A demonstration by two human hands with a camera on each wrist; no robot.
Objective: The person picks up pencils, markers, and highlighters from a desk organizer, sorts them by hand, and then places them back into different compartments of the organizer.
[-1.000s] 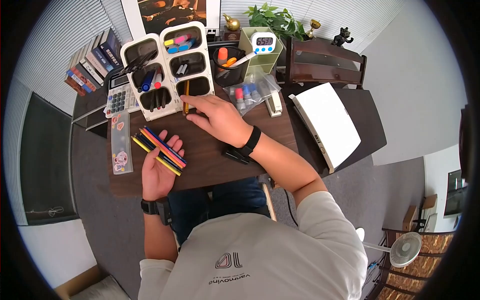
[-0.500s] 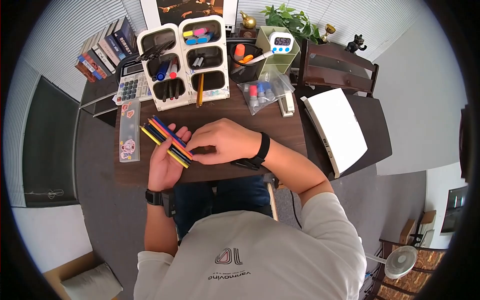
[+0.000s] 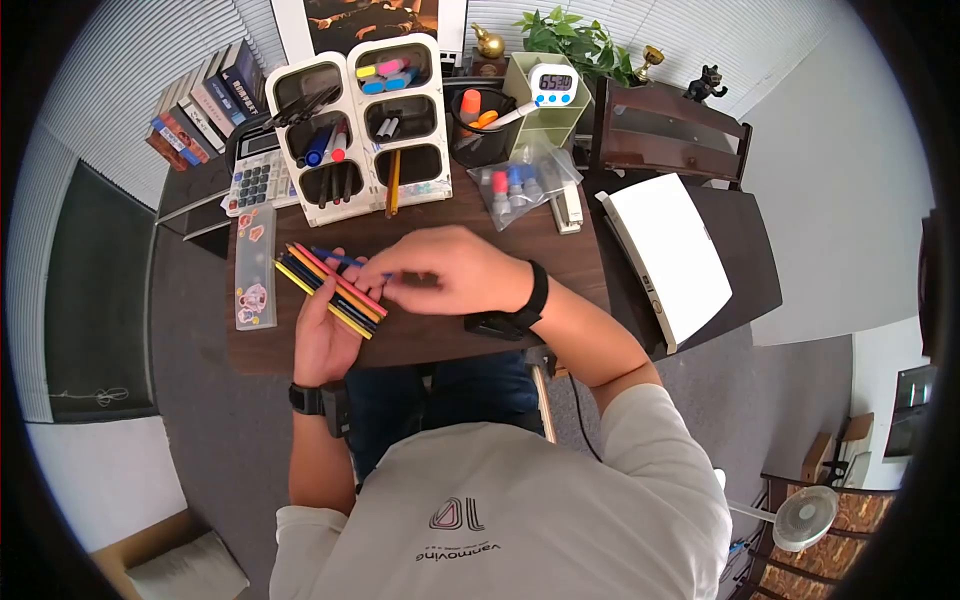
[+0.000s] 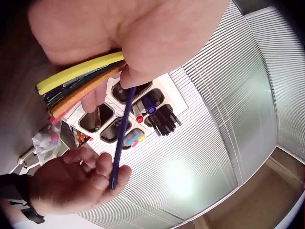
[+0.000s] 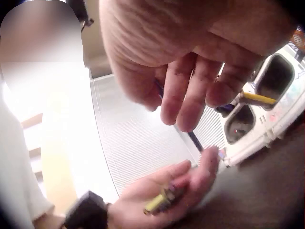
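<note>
The left hand (image 3: 328, 335) is palm up, thumb over a bundle of colored pencils (image 3: 335, 297), yellow, black, orange and pink among them. Between thumb and fingertips, the right hand (image 3: 452, 272) pinches one end of a dark blue pencil (image 3: 338, 257). That pencil slants apart from the bundle in the left wrist view, its other end close to the left thumb. Behind both hands stands a white organizer (image 3: 363, 150) with markers and pens; an orange-yellow pencil (image 3: 394, 183) is upright at its lower right compartment.
A sticker-covered case (image 3: 256, 270) lies left of the hands. Right of the organizer are a black mesh cup (image 3: 482, 148), a clear bag of bottles (image 3: 520, 185) and a stapler (image 3: 567, 210). Farther right is a white box (image 3: 672, 262); books (image 3: 208, 105) stand back left.
The right hand moved from the organizer to the left hand's bundle, leaving the orange-yellow pencil at the organizer. The blue pencil has since swung away from the others in its grip.
</note>
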